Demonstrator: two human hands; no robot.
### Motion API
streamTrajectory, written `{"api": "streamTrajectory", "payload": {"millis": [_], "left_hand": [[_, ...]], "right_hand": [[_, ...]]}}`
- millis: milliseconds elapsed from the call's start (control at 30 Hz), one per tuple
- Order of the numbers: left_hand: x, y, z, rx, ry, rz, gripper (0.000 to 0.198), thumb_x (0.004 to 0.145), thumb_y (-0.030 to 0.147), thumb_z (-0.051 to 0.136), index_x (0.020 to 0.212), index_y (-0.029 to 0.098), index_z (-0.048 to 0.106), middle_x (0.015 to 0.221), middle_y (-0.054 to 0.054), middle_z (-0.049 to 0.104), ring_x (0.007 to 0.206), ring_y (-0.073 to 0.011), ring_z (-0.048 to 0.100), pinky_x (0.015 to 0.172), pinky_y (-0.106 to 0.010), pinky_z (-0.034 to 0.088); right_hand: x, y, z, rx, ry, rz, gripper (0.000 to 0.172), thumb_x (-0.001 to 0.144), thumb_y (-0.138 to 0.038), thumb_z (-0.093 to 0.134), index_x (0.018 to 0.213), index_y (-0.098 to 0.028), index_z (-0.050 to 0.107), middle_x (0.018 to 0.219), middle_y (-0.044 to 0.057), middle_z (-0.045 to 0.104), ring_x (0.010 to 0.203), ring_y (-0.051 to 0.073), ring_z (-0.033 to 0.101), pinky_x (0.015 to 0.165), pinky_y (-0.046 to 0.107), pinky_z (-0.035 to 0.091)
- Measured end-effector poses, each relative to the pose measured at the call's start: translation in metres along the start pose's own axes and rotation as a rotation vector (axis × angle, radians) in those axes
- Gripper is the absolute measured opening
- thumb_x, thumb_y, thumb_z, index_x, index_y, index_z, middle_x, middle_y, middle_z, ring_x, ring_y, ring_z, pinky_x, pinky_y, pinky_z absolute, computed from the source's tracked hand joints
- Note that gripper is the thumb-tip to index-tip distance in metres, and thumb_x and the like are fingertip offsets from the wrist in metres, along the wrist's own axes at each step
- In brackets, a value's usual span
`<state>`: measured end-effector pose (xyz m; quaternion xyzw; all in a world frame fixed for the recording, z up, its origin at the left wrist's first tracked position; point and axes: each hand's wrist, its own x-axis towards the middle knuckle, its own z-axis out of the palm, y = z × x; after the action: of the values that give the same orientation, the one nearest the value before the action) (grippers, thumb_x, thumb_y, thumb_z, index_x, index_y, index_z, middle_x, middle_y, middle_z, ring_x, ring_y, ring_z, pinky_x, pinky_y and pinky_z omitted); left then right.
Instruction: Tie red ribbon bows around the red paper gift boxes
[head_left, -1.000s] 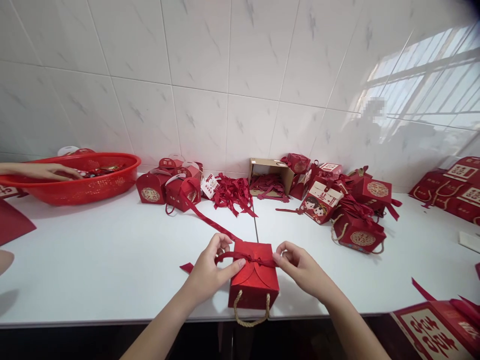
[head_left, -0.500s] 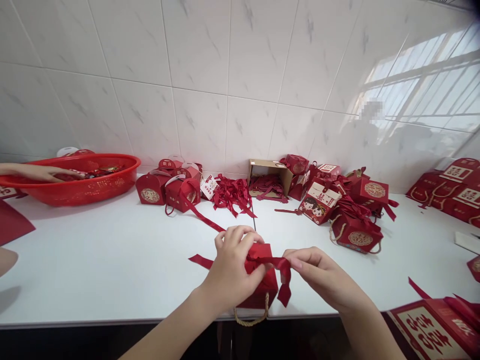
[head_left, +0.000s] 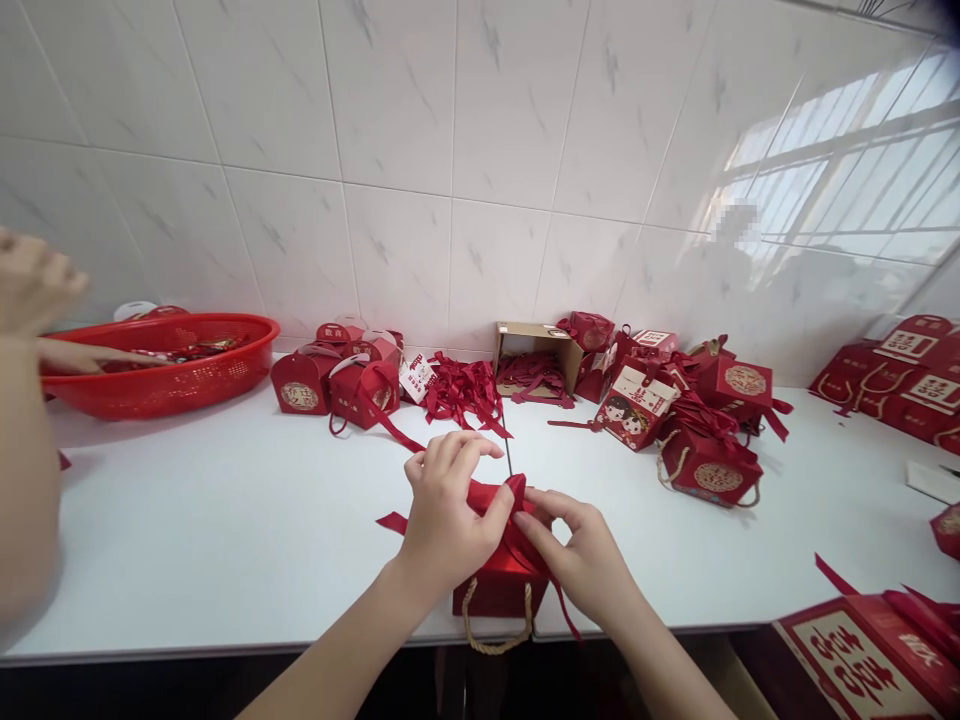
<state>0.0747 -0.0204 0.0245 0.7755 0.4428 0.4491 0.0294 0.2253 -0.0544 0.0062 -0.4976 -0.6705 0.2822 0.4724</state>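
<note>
A red gift box [head_left: 501, 592] with a twisted rope handle [head_left: 498, 645] stands at the table's front edge, between my hands. My left hand [head_left: 454, 510] lies over the box's top left, its thumb pressed on a red ribbon [head_left: 517, 490] and its other fingers curved above. From the right, my right hand [head_left: 574, 555] pinches the same ribbon between thumb and fingers, close to the left thumb. One ribbon tail hangs down the box's right side, and another end sticks out to the left. The knot, if there is one, is hidden by my fingers.
Red boxes [head_left: 300, 390], a heap of ribbons [head_left: 465, 390] and an open carton [head_left: 536, 365] line the wall. Finished-looking boxes [head_left: 716, 470] pile up at right. At left, another person's hand [head_left: 105, 357] reaches into a red basket [head_left: 165, 390]; a second blurred arm [head_left: 26, 420] is raised.
My right hand has moved left, bringing the ribbon in over the box top beside my left thumb. At far left, another person's arm has risen into view.
</note>
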Motion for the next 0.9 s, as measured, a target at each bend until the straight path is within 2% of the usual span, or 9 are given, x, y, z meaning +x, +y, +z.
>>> {"api": "streamTrajectory", "payload": {"millis": [67,167,267,367,467,600,700,833,900], "left_hand": [[0.000,0.000,-0.001,0.018,0.015,0.005,0.017,0.076,0.020,0.058,0.093,0.024,0.054,0.104,-0.003,0.062,0.103,-0.0255,0.054,0.087,-0.040,0.028],[0.000,-0.003,-0.001,0.021,0.019,-0.014,0.017,0.075,0.018,0.058,0.091,0.024,0.056,0.101,-0.002,0.064,0.101,-0.0246,0.055,0.086,-0.040,0.028],[0.001,-0.007,-0.003,-0.014,-0.017,-0.065,0.012,0.074,0.015,0.059,0.082,0.023,0.058,0.092,0.001,0.066,0.094,-0.0219,0.058,0.086,-0.039,0.029],[0.004,-0.014,-0.010,-0.056,-0.054,-0.090,0.008,0.074,0.016,0.062,0.076,0.022,0.058,0.084,0.003,0.068,0.087,-0.0194,0.060,0.088,-0.039,0.030],[0.009,-0.022,-0.022,-0.101,-0.194,-0.059,0.011,0.074,0.025,0.067,0.084,0.025,0.062,0.088,0.002,0.069,0.089,-0.0205,0.061,0.091,-0.040,0.033],[0.010,-0.027,-0.034,-0.256,-0.397,-0.144,0.044,0.070,0.041,0.071,0.110,0.027,0.061,0.112,-0.003,0.065,0.103,-0.0239,0.058,0.094,-0.038,0.041],[0.009,-0.023,-0.027,-0.382,-0.454,-0.268,0.043,0.072,0.043,0.069,0.110,0.023,0.063,0.110,-0.004,0.066,0.104,-0.0233,0.059,0.091,-0.034,0.046],[0.009,-0.015,-0.006,-0.502,-0.441,-0.308,0.022,0.075,0.039,0.067,0.085,0.020,0.071,0.090,-0.003,0.071,0.087,-0.0204,0.063,0.078,-0.030,0.049],[0.009,-0.014,0.001,-0.540,-0.416,-0.344,0.020,0.076,0.037,0.066,0.074,0.017,0.070,0.079,-0.003,0.071,0.078,-0.0188,0.063,0.072,-0.028,0.049]], "right_hand": [[0.003,0.000,0.005,-0.003,-0.015,-0.021,0.022,0.086,-0.027,0.052,0.087,-0.019,0.073,0.072,0.002,0.065,0.064,0.014,0.052,0.062,0.026,0.044],[0.005,0.001,0.008,0.011,-0.018,0.045,0.023,0.084,-0.026,0.053,0.074,-0.017,0.071,0.063,0.001,0.060,0.058,0.013,0.047,0.056,0.024,0.039],[0.006,0.002,0.008,0.044,-0.021,0.108,0.021,0.083,-0.027,0.054,0.076,-0.016,0.071,0.065,0.001,0.062,0.059,0.013,0.048,0.056,0.024,0.038],[0.006,0.003,0.007,0.053,-0.029,0.093,0.022,0.084,-0.027,0.052,0.080,-0.018,0.072,0.075,0.003,0.068,0.066,0.015,0.053,0.062,0.025,0.041],[0.005,0.003,0.006,0.050,-0.021,0.074,0.023,0.085,-0.027,0.051,0.081,-0.019,0.072,0.078,0.003,0.068,0.069,0.016,0.054,0.065,0.026,0.041],[0.005,0.003,0.006,0.044,-0.009,0.075,0.023,0.085,-0.029,0.051,0.082,-0.019,0.072,0.073,0.002,0.065,0.066,0.016,0.052,0.063,0.026,0.041],[0.006,0.002,0.008,0.012,-0.007,0.066,0.024,0.085,-0.029,0.051,0.077,-0.018,0.070,0.068,0.002,0.062,0.063,0.015,0.049,0.060,0.026,0.039],[0.005,0.004,0.009,-0.054,0.004,0.050,0.025,0.085,-0.030,0.050,0.075,-0.019,0.070,0.064,0.001,0.055,0.061,0.015,0.049,0.059,0.027,0.039],[0.002,0.006,0.006,-0.100,-0.001,0.057,0.024,0.085,-0.033,0.052,0.080,-0.021,0.072,0.067,0.001,0.053,0.064,0.016,0.050,0.062,0.028,0.041]]}}
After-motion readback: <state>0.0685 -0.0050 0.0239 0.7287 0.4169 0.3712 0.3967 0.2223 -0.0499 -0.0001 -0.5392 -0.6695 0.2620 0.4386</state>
